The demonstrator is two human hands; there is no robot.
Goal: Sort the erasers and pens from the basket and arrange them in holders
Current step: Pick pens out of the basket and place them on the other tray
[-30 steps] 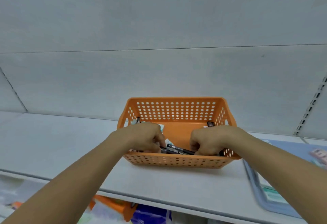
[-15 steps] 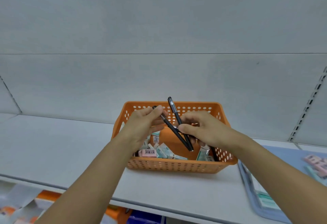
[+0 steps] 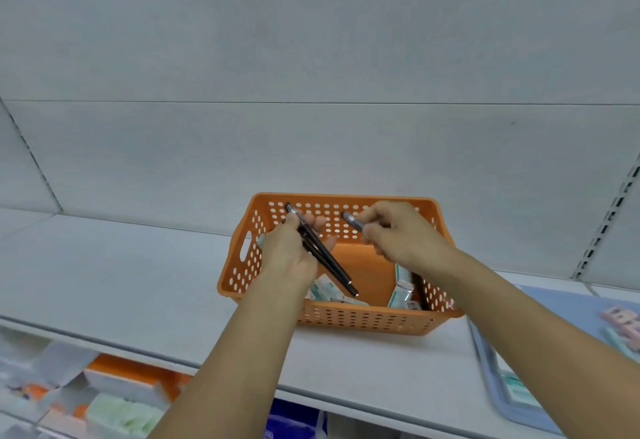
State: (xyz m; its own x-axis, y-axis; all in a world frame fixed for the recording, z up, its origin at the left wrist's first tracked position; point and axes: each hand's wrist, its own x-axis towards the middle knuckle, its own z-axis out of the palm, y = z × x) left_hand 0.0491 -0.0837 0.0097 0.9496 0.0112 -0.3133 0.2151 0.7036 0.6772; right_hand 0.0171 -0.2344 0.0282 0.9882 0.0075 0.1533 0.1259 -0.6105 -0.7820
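Head view, hands: my left hand [image 3: 289,255] grips two dark pens [image 3: 323,258] over the basket [image 3: 242,286] at mid-frame; my right hand [image 3: 403,236] pinches another pen [image 3: 352,221].
Progress: I judge sorting barely begun; erasers [image 3: 401,291] and one more pen [image 3: 419,291] lie inside the basket.
Lower right: a blue tray [image 3: 491,369] on the shelf [image 3: 121,265] holds a few packets.
Writing: eraser labels too blurred to read.

Pale grey shelf [image 3: 114,275] against plain panelled back wall [image 3: 311,57]
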